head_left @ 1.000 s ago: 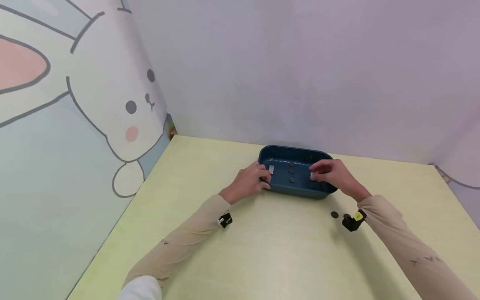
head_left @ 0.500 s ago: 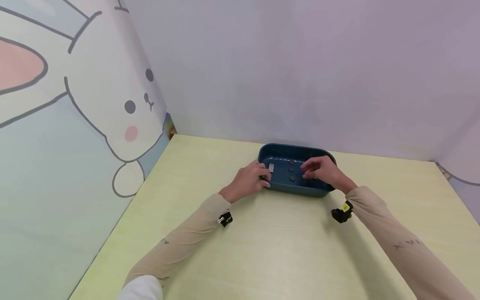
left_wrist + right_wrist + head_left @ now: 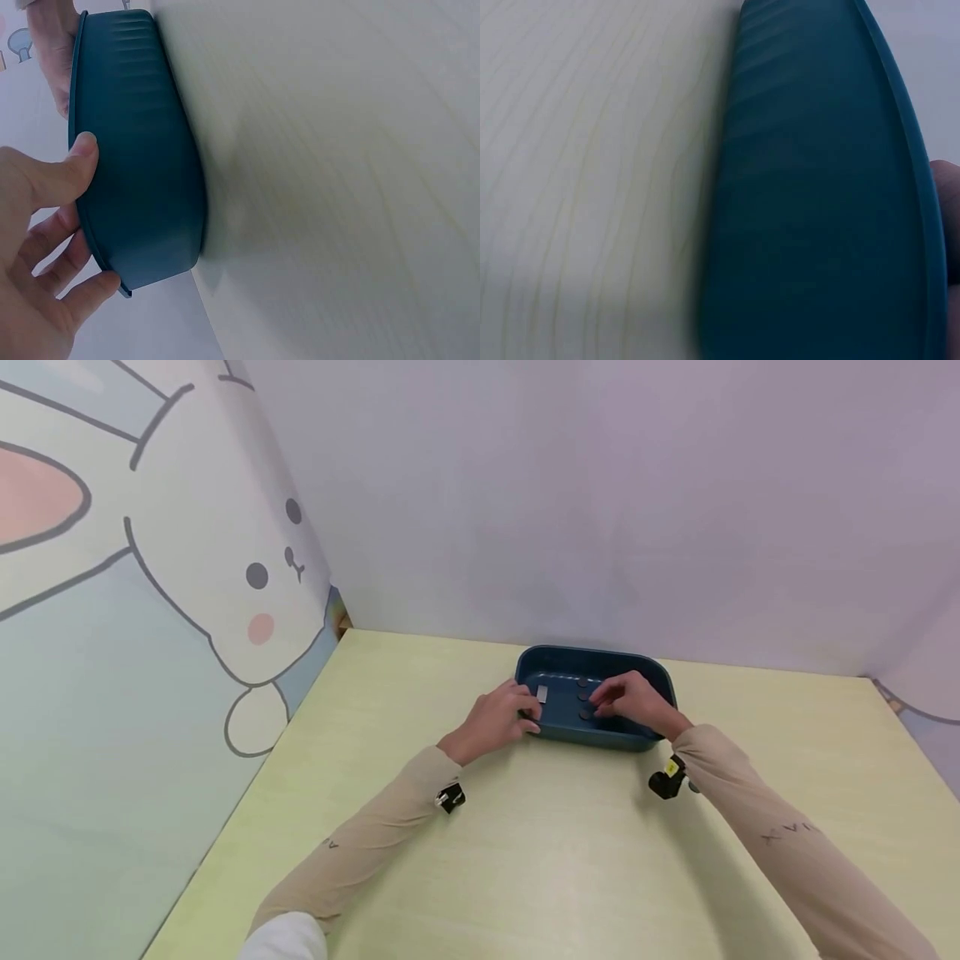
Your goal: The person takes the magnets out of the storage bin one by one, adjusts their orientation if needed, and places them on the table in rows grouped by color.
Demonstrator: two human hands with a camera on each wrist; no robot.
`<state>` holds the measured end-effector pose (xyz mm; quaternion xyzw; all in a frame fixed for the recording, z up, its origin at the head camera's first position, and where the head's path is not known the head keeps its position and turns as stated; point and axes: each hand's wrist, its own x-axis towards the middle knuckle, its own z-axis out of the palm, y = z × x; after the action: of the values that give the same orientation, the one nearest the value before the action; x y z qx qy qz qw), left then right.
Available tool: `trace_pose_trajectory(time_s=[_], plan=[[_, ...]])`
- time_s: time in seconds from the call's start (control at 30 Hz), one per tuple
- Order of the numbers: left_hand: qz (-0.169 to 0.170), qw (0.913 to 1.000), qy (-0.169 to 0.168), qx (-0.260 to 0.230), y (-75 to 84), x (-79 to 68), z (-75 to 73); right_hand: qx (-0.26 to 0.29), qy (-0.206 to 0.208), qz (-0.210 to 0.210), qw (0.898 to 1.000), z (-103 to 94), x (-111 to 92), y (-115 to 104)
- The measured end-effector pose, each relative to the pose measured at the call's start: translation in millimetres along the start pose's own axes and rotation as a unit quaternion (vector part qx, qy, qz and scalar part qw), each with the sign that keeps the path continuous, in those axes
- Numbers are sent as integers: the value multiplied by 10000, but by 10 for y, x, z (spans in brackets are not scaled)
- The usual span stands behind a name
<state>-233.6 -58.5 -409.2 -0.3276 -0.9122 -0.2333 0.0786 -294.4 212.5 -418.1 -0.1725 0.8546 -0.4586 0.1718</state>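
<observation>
A dark teal oblong tray [image 3: 592, 737] stands on the table, also large in both wrist views. My left hand [image 3: 498, 718] grips its left end by the rim; in the left wrist view the thumb [image 3: 84, 146] lies over the rim and the fingers curl beneath. Above the tray floor reaches my right hand [image 3: 633, 697], thumb and fingertips apart near three dark coin-like discs, one of them a disc [image 3: 584, 715] nearest me. A small white rectangular piece [image 3: 542, 694] lies at the tray's left. The tray floor under my right hand is hidden.
The pale yellow table [image 3: 525, 843] runs up to a plain wall [image 3: 570, 510] close behind the tray. On the left stands a wall with a rabbit picture [image 3: 195, 543]. A small round grey thing [image 3: 693, 787] shows beside the right cuff.
My right hand has moved left inside the tray, away from a white piece at the right end, toward the dark discs. The left hand keeps its place on the rim.
</observation>
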Motion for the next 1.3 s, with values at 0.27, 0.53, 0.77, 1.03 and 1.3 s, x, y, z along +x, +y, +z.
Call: trace_pose_trajectory(time_s=[0.27, 0.53, 0.77, 1.03, 1.3], plan=[[-6, 10000, -31, 46, -15, 1, 12, -455, -51, -148, 9988, 49, 104, 44], [3, 10000, 53, 11, -17, 7, 18, -945, 144, -377, 9947, 106, 159, 36], [-14, 10000, 28, 53, -20, 11, 26, -1122, 132, -307, 9931, 153, 160, 18], [-112, 9999, -4, 26, -19, 14, 23, -1561, 177, -469, 9865, 190, 178, -53], [-77, 10000, 1, -55, -16, 11, 27, -1631, 71, -335, 9860, 202, 192, -45]])
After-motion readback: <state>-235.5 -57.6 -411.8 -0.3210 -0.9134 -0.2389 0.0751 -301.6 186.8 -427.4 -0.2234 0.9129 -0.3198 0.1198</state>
